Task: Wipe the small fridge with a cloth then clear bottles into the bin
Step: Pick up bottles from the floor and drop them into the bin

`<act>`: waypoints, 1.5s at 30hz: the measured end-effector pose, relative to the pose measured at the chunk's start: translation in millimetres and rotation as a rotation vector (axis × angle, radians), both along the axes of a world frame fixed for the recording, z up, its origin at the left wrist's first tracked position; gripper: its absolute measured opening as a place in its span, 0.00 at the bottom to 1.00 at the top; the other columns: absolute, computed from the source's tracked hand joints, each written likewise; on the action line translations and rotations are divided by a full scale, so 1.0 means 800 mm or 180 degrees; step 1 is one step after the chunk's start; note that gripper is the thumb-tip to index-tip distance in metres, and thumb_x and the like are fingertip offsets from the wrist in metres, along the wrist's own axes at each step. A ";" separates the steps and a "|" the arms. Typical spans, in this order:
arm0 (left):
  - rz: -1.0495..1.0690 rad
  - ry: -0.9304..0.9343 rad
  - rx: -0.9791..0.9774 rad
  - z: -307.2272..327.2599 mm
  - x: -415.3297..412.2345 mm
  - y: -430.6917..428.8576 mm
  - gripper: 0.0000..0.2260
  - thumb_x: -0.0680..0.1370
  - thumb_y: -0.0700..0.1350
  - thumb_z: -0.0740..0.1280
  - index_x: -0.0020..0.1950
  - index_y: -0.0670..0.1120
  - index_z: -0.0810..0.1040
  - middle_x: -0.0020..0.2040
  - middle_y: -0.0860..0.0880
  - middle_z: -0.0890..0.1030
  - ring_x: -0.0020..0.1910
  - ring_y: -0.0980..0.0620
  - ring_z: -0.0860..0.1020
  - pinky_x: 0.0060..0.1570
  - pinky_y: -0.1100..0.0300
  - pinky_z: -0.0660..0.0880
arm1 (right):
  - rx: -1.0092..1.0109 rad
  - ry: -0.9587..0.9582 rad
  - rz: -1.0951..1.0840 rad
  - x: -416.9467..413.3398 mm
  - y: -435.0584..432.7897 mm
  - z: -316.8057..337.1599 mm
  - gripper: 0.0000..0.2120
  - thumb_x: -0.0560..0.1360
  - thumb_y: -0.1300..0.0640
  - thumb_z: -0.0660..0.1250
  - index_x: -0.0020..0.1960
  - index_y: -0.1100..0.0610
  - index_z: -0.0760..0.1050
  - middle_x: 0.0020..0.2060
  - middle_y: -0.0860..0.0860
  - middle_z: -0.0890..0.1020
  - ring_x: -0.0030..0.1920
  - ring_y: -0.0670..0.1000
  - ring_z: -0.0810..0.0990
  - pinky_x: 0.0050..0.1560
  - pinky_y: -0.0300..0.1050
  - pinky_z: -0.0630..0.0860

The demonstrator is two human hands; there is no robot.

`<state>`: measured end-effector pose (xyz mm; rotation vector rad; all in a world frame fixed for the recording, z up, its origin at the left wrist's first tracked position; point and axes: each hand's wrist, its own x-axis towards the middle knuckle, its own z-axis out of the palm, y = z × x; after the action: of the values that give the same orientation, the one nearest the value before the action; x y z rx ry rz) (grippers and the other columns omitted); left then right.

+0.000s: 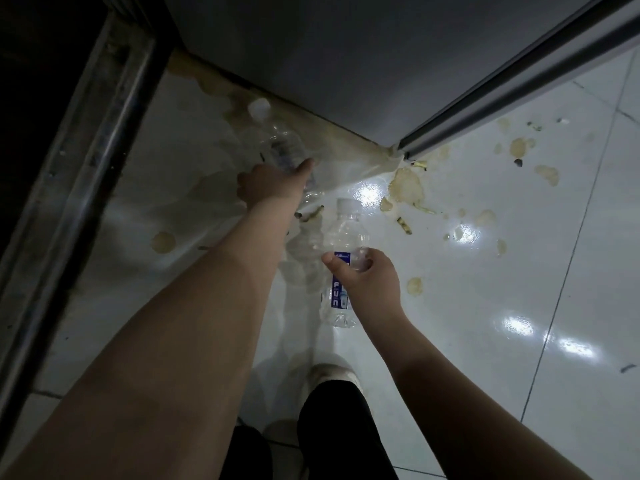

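Down by the base of the grey fridge (pixel 329 64), the left hand (pixel 273 183) reaches forward and grips the lower end of a clear bottle (pixel 278 140). The thumb lies along the bottle's side and the other fingers are hidden under the hand. This bottle's white cap points away toward the fridge's bottom edge; can't tell if it rests on the floor or is lifted. The right hand (pixel 370 275) is nearer the body, thumb and fingers curled round the middle of a labelled bottle (pixel 343 233). That one is clear plastic with a white cap and a blue label, held with the cap pointing away, above the white tiled floor (pixel 519 289). The two bottles are apart, the labelled one right of the left forearm. Fridge door edge (pixel 519 84) runs diagonally at upper right. Yellowish stains (pixel 407 185) and small dark bits are scattered on the tiles near the fridge corner. Dark metal frame (pixel 86 150) on the left. A light shoe (pixel 332 370) and a black trouser leg (pixel 339 427) show at the bottom.
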<state>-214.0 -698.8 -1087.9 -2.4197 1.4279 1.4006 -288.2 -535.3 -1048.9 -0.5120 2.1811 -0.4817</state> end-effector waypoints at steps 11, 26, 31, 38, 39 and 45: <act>0.1220 0.1052 0.0175 0.072 0.077 0.037 0.37 0.53 0.59 0.78 0.55 0.41 0.74 0.50 0.42 0.82 0.45 0.46 0.82 0.44 0.49 0.81 | -0.0074 -0.0365 -0.0732 0.007 0.009 0.058 0.26 0.68 0.42 0.71 0.46 0.67 0.75 0.35 0.54 0.76 0.36 0.52 0.76 0.41 0.48 0.75; 0.0752 0.1255 0.0161 0.441 0.182 0.142 0.27 0.68 0.57 0.74 0.59 0.41 0.74 0.50 0.44 0.82 0.46 0.48 0.82 0.38 0.58 0.77 | -0.0331 -0.1188 -0.1233 0.044 0.021 0.399 0.21 0.68 0.40 0.71 0.41 0.57 0.70 0.34 0.54 0.71 0.36 0.51 0.70 0.40 0.46 0.70; 0.0569 0.1341 -0.0089 0.594 0.179 0.148 0.21 0.71 0.53 0.72 0.55 0.42 0.73 0.47 0.45 0.81 0.44 0.48 0.81 0.42 0.54 0.79 | -0.0526 -0.1132 -0.1325 0.034 0.022 0.554 0.21 0.68 0.42 0.72 0.41 0.59 0.72 0.35 0.55 0.73 0.37 0.52 0.72 0.41 0.47 0.72; 0.0148 0.1584 -0.0497 0.770 0.152 0.157 0.11 0.73 0.48 0.71 0.45 0.47 0.70 0.39 0.49 0.78 0.36 0.52 0.77 0.26 0.65 0.73 | -0.0745 -0.0841 -0.1742 0.033 0.062 0.714 0.20 0.68 0.44 0.73 0.33 0.57 0.69 0.31 0.53 0.72 0.34 0.52 0.72 0.38 0.51 0.73; 0.0040 0.1608 -0.0541 0.790 0.149 0.160 0.11 0.72 0.49 0.71 0.44 0.47 0.70 0.39 0.49 0.78 0.37 0.50 0.77 0.29 0.62 0.74 | -0.0829 -0.0834 -0.1827 0.033 0.072 0.733 0.20 0.68 0.44 0.73 0.33 0.57 0.68 0.31 0.53 0.72 0.34 0.52 0.72 0.38 0.48 0.72; -0.0584 0.1829 -0.0577 0.901 0.117 0.181 0.17 0.72 0.53 0.71 0.52 0.44 0.71 0.44 0.49 0.78 0.44 0.49 0.78 0.47 0.53 0.75 | -0.1376 -0.0961 -0.2372 0.026 0.142 0.841 0.27 0.67 0.44 0.74 0.50 0.67 0.74 0.40 0.56 0.77 0.39 0.54 0.76 0.44 0.51 0.76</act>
<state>-120.1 -553.7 -366.9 -1.9791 1.8958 2.1031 -267.1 -421.7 -376.1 0.1812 1.9144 -1.3523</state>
